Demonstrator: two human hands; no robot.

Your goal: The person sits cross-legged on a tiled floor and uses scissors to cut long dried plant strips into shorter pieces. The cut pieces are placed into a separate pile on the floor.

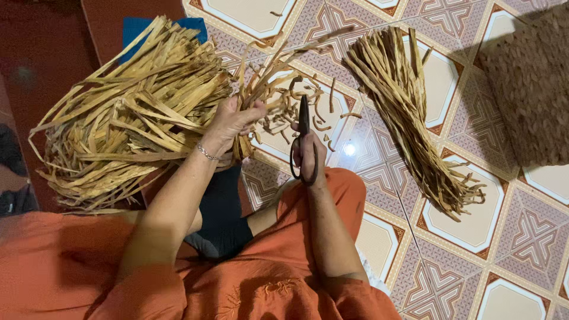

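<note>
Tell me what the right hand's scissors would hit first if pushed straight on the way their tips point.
The right hand holds dark scissors with tips pointing up the frame. First in line are the curled cut scraps on the tiled floor, probably; depth is unclear.

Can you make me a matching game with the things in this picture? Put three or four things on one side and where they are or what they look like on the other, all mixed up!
Things:
1. scissors
2. big bunch of dried strips
3. tidy bundle of strips
4. woven mat

Descriptions:
A. lying alone on the tiled floor
B. dark brown, at the right edge
C. gripped by the left hand
D. black, held in the right hand, tips pointing away

Pairs: 1-D, 2-C, 3-A, 4-B
</note>
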